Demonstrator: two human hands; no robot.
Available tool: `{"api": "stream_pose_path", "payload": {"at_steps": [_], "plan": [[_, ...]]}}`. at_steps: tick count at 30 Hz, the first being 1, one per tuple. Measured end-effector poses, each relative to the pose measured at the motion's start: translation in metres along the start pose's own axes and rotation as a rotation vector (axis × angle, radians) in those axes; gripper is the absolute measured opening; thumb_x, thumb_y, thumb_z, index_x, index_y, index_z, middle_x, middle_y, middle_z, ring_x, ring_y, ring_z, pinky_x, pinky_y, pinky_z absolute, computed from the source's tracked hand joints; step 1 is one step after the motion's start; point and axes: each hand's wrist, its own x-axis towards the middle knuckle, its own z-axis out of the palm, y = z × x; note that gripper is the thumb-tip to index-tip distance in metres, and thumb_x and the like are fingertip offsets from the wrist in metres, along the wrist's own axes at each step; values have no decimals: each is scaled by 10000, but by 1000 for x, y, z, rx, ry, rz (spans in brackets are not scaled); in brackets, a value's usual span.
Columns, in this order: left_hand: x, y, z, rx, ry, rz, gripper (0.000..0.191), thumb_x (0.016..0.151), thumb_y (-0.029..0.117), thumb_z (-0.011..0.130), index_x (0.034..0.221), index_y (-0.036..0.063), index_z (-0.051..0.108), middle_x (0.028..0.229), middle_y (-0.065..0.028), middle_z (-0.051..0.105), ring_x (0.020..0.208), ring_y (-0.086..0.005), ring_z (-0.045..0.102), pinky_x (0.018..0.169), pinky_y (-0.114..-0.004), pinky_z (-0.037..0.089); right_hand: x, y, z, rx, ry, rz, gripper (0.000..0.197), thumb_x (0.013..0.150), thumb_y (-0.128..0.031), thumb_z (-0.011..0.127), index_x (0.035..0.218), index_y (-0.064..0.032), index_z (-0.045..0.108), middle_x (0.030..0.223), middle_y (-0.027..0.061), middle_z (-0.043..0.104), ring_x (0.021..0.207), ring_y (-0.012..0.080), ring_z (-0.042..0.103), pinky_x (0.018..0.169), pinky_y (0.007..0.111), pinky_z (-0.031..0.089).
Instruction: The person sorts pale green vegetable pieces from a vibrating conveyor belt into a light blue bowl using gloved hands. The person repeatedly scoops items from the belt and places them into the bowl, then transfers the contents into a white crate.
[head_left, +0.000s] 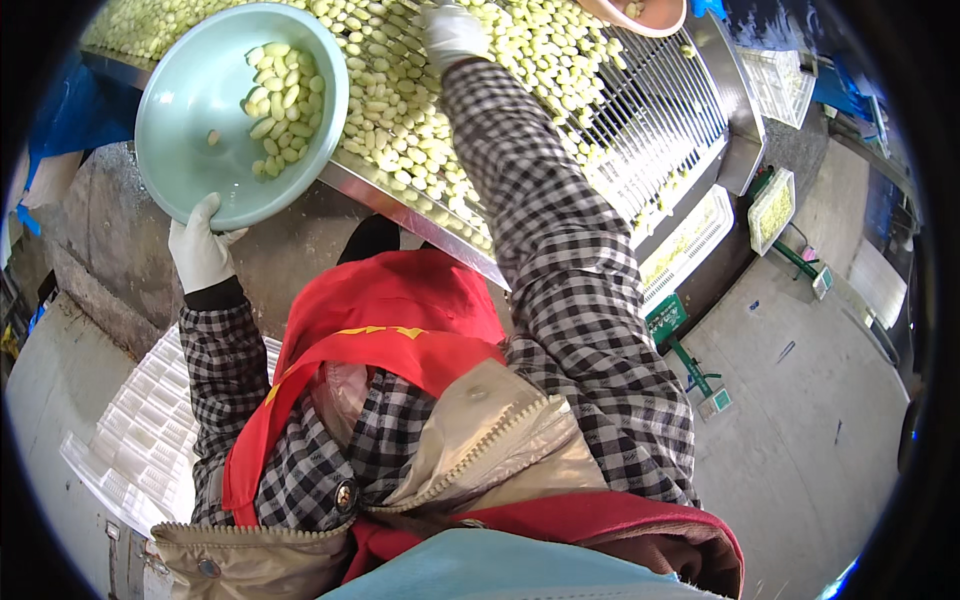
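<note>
My left hand (201, 247), in a white glove, grips the near rim of a pale turquoise plastic basin (180, 161). Several light green oval pieces (289, 101), which look like silkworm cocoons, lie in the basin, and a single brownish one (213, 137) sits apart from them. My right hand (456, 34), also gloved in white, reaches over the slatted metal sorting table (660, 112). More of the same pieces (397, 97) cover much of its slats. The right fingers are partly cut off by the top edge, so their grasp is hidden.
An orange basin (645, 16) stands at the table's far side. White crates of pieces, one (690, 244) beside the table and another (772, 210) on a green platform scale (795, 259), are to the right. Stacked white plastic trays (142, 427) stand at my left. Someone's blue-covered arm (82, 112) is at far left.
</note>
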Motion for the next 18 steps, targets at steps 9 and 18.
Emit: {"api": "stream_pose_path", "payload": {"at_steps": [9,18], "plan": [[1,-3,3,2,-47,-18,388,888,92,617,1242,-31,520,1106,-123,657,821,-202,706,587,-313,597,-136,-35,-101,1592,-224,-296,216,930,-73,692,1145,-66,719,895,30,716,725,80,598,690,235,513],[4,-6,0,21,-61,-3,379,881,93,627,1228,-30,540,1100,-123,662,829,-206,708,580,-307,596,-127,25,3,249,10,32,238,872,-120,682,1107,-139,712,1080,106,674,896,288,695,794,398,566]]}}
